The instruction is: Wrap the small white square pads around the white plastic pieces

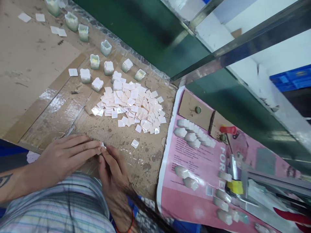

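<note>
White piece (103, 146) in fingers (111, 162), yellow-filled cup (94, 66) beyond

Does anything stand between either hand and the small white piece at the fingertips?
Nothing visible does: the left hand and right hand meet at the white piece, though part of it is hidden from view.

the pink sheet (179, 200) bears white letters (222, 159) reading "for" and "e".

The piece (103, 146) is white, squares (136, 105) pinkish white, cardboard (145, 155) brown, panel (136, 26) green, shirt (84, 200) pastel-striped.
</note>
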Tool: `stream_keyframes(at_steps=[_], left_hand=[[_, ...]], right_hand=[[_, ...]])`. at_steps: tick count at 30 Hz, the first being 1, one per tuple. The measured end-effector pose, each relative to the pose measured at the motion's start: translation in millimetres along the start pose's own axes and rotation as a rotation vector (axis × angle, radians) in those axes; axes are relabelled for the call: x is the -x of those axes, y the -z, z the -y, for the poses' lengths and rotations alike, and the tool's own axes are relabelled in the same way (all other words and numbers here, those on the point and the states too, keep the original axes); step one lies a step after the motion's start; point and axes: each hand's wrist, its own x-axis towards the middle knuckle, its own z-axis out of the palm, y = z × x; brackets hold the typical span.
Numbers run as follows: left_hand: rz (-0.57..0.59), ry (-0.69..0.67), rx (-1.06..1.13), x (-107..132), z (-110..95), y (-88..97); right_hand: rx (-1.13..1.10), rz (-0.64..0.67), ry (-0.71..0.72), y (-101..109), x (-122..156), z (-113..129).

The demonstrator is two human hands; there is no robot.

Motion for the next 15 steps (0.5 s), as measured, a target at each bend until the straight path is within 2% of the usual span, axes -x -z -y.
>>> stream_keyframes(at_steps=[4,9,15], left_hand=[[-0.053,0.023,0.047,-12.8,7.0,4.2],[-0.085,0.09,0.049,-21.2,3.8,8.1],[-0.09,0.128,0.058,-9.8,9.4,20.2]], right_hand=[[-0.024,-0.034,0.017,-5.8,0.2,-2.4],[-0.039,-0.041,-0.01,-4.3,-5.8,1.0],[0.073,-0.036,0.025,-12.7,-16.5,3.3]])
